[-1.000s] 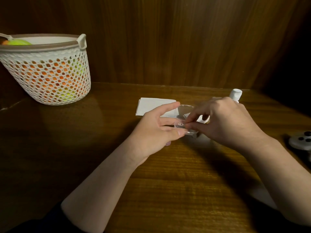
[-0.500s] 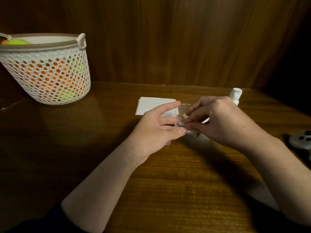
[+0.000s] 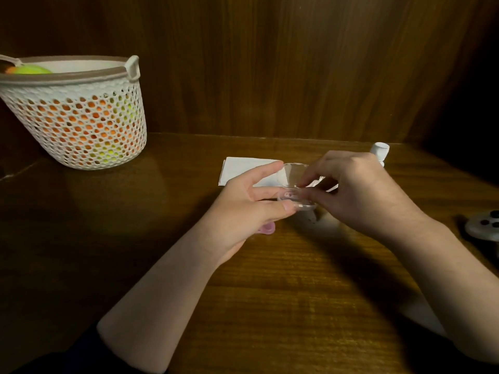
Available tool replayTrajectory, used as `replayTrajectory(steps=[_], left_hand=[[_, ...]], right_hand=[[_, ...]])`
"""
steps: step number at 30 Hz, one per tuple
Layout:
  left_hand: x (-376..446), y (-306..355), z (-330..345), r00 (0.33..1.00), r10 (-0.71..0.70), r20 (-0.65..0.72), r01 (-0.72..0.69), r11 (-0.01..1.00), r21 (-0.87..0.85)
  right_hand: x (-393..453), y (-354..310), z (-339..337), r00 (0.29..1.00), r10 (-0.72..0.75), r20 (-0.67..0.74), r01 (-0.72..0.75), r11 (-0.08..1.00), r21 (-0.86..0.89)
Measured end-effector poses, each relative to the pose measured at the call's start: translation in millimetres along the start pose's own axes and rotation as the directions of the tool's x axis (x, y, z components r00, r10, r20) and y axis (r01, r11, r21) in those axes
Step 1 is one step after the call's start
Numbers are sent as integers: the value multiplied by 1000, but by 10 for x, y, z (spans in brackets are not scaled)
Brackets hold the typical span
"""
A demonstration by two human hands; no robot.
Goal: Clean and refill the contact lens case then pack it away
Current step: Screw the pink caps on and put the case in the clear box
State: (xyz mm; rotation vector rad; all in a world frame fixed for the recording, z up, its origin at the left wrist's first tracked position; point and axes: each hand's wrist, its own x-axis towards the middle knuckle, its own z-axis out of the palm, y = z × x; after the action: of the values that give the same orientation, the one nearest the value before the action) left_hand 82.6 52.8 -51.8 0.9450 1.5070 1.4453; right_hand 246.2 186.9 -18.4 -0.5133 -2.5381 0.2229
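Note:
A clear plastic contact lens case (image 3: pixel 293 197) with its lid (image 3: pixel 293 174) tipped up is held just above the wooden table. My left hand (image 3: pixel 252 202) grips the case base between thumb and fingers. My right hand (image 3: pixel 353 190) reaches in from the right with its fingertips pinching at something inside the open case; what they pinch is hidden. A pink piece (image 3: pixel 266 228) peeks out under my left hand. A white-capped solution bottle (image 3: pixel 380 151) lies behind my right hand, mostly covered.
A folded white tissue (image 3: pixel 243 168) lies behind the hands. A white perforated basket (image 3: pixel 78 114) with orange and green balls stands at the back left. A grey device (image 3: pixel 483 224) sits at the right edge. Wooden wall behind.
The case lid has swung up and open further. My right fingertips have moved up slightly and into the case. My left hand holds still.

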Motion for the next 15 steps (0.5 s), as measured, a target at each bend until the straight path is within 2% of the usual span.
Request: replayTrajectory(steps=[3,6,8,12,15], left_hand=[[-3,20,-23,1000,-21,-21,20,999,-40],[-6,60,-67,992,-8,-127,2,999,-47],[9,73,-120,972,16,-236,-24,999,-29],[38,62,-208,932,16,-363,-26,999,-24],[47,50,-207,918,13,-396,-21,1000,-16]], right_hand=[[20,8,27,991,62,-115,-60,998,16],[15,2,33,970,169,-173,-142,977,157],[-4,2,66,979,186,-77,-171,969,177],[-29,-70,213,968,112,226,-152,974,168],[-24,-133,334,949,48,313,-103,981,162]])
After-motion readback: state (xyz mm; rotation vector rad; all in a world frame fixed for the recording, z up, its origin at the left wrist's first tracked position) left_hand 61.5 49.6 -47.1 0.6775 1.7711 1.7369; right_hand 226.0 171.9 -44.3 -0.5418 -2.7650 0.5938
